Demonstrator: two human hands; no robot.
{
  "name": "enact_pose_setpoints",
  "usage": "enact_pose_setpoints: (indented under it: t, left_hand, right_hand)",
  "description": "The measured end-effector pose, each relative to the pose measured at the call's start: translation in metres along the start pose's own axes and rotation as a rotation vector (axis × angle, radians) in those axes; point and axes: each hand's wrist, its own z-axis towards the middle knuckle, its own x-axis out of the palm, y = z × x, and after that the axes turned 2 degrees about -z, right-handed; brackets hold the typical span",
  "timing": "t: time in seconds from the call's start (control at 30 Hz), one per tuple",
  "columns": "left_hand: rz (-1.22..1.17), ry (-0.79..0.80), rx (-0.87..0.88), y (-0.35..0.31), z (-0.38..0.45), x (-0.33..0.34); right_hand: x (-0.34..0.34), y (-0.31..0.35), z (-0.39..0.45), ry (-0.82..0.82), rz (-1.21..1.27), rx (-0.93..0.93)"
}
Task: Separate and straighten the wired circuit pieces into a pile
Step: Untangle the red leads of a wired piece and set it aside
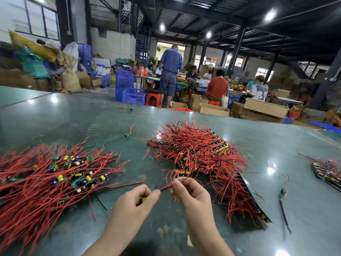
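Tabletop (83,115): dark green, glossy. Left pile (55,174): red wires w/ green boards, yellow & blue parts. Tangled heap (199,150): red & black wires. Crates (132,95): blue. Stool (152,98): red.

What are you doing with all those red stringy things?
Someone is sorting little circuit pieces with red wires. The left hand pinches one small piece, and the right hand holds its red wire stretched between them. A tangled heap waits on the green table; a straightened pile lies to the left.
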Motion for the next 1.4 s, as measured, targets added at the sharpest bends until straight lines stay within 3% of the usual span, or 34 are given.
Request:
enact_pose_setpoints:
  t: [0.1,0.2,0.27,0.43,0.6,0.67,0.8,0.9,1.13,1.3,1.4]
  left_hand:
    - [0.053,-0.024,0.024,-0.002,-0.001,-0.001]
    - [0.273,-0.1,0.079,-0.004,-0.005,0.001]
    - [0.398,-0.168,0.1,-0.007,-0.006,0.0]
    - [0.425,-0.232,0.083,-0.009,0.001,-0.009]
    - [0.437,-0.214,0.111,-0.01,0.004,-0.015]
    - [0.429,-0.194,0.09,-0.01,0.003,-0.014]
    - [0.41,-0.136,0.059,-0.008,0.002,-0.009]
    - [0.271,-0.074,0.03,-0.004,0.006,-0.012]
    - [0.21,0.014,-0.014,-0.002,0.003,-0.005]
    - [0.274,-0.061,-0.008,-0.005,0.003,-0.009]
    - [0.307,-0.105,0.007,-0.011,0.006,-0.017]
  right_hand:
    - [-0.002,-0.001,-0.001,-0.042,-0.13,-0.039]
    - [-0.001,-0.005,-0.004,-0.152,-0.368,-0.232]
    - [0.0,-0.005,-0.004,-0.144,-0.401,-0.275]
    - [-0.008,0.004,0.003,-0.032,-0.043,0.003]
    - [-0.011,0.003,0.005,0.262,0.482,0.381]
    - [-0.011,0.002,0.005,0.185,0.496,0.357]
    - [-0.008,0.001,0.005,-0.109,0.228,0.078]
    - [-0.008,0.0,0.005,-0.191,0.291,0.068]
    - [-0.006,-0.003,0.007,-0.29,0.631,0.18]
    - [-0.018,0.002,0.011,-0.211,0.216,0.101]
    - [-0.02,0.008,0.014,-0.14,0.318,0.153]
